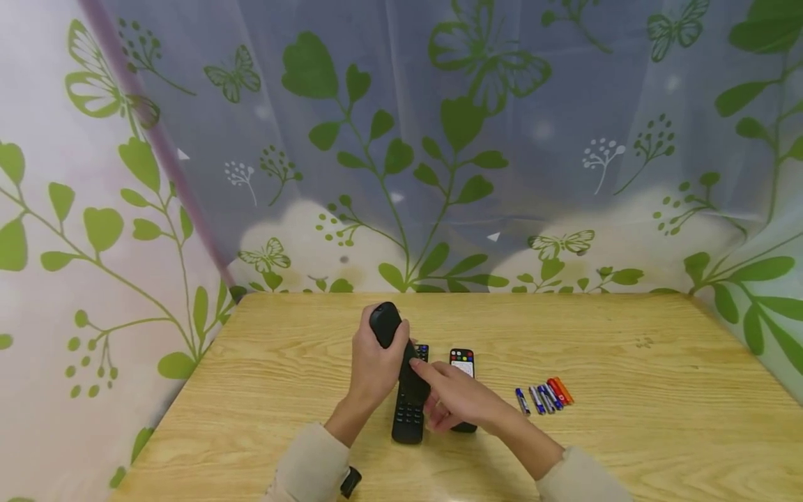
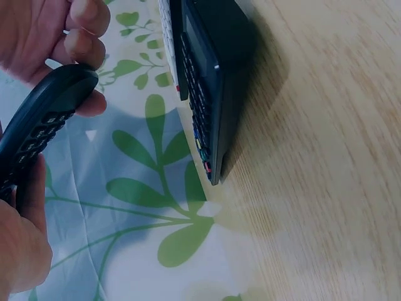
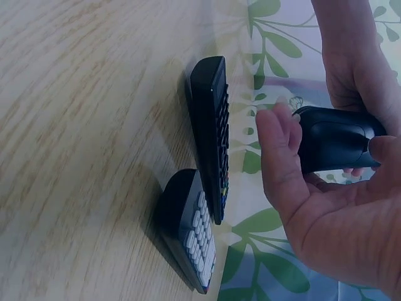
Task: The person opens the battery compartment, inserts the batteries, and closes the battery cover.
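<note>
A black remote control is held up over the table, tilted, with its smooth back toward the head camera. My left hand grips its upper part, the thumb laid along the back. At the lower end is my right hand, its thumb pressing on the back and its other fingers curled about that end. In the right wrist view the thumb touches a small notch on the back of the remote control. The left wrist view shows rows of buttons on the underside of the remote control.
Below the hands lies a second black remote, and right of it one with white buttons, partly hidden by my right hand. Farther right are several small batteries, blue-silver and orange. A black object shows by the left sleeve.
</note>
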Motion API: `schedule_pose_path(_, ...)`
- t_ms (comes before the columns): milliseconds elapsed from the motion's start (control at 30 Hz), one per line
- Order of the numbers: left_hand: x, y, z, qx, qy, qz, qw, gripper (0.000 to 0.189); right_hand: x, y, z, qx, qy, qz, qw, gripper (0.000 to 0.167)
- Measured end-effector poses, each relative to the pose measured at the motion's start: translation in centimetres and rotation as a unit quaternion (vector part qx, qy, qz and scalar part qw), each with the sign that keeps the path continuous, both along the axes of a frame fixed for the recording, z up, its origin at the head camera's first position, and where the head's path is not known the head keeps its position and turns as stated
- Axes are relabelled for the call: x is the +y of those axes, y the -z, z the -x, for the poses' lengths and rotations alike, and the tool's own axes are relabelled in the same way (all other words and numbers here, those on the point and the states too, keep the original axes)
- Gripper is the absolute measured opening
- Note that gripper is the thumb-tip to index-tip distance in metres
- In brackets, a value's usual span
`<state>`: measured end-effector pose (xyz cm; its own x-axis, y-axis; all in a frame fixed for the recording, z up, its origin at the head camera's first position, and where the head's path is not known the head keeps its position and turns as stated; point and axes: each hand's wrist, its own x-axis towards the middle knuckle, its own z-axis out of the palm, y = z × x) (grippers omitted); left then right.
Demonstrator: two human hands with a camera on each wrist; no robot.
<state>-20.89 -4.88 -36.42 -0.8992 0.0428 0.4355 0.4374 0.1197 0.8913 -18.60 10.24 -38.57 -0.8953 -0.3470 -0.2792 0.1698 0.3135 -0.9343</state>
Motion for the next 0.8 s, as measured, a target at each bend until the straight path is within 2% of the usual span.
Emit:
schedule_pose_path(133, 0.1, 1.8, 1.2, -0.003, -0.006, -0.004, 1.0000, 0.028, -0.3, -0.1, 0.0, -0.015, 0.007, -0.009, 0.9998, 0.075)
schedule_pose_path(233, 0.2, 2.9, 1.8, 0.006, -0.008, -0.002, 1.0000, 0.029, -0.7, -0.3, 0.0, -0.040, 0.016, -0.008, 0.9991, 0.066)
schedule_pose_path(400, 0.3, 3.1, 1.7, 0.039, -0.026, 0.041, 0.9981, 0.027, -1.1, -0.3, -0.1, -0.067, 0.011, 0.001, 0.9977, 0.052)
schedule_pose_path(600, 0.6, 3.2, 1.5, 0.054, -0.034, 0.081, 0.9947, 0.028, -0.4, -0.4, 0.0, -0.084, -0.018, -0.007, 0.9962, 0.063)
schedule_pose_path(800, 0.9, 3.6, 1.3, 0.056, -0.037, 0.102, 0.9926, 0.029, -0.4, -0.3, 0.0, -0.104, -0.015, -0.008, 0.9944, 0.067)
